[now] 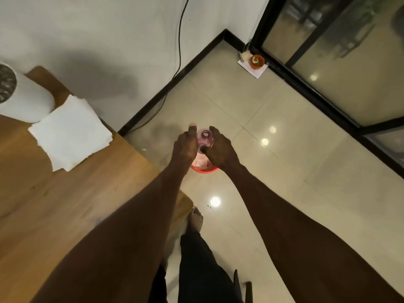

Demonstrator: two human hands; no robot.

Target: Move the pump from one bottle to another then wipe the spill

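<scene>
Head view: a pink bottle (205,139), neck open, stands on the tiled floor (273,171) beside the wooden table (65,204). Left hand (185,145) and right hand (219,147) grasp its shoulders from opposite sides, fingers curled round it.

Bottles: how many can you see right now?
1. A pinkish bottle stands on the floor, open neck up, between the left hand and right hand. Another may be out of view.

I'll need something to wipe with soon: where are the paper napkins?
The stack of white napkins lies on the wooden table, left in the head view, beside the paper roll.
</scene>
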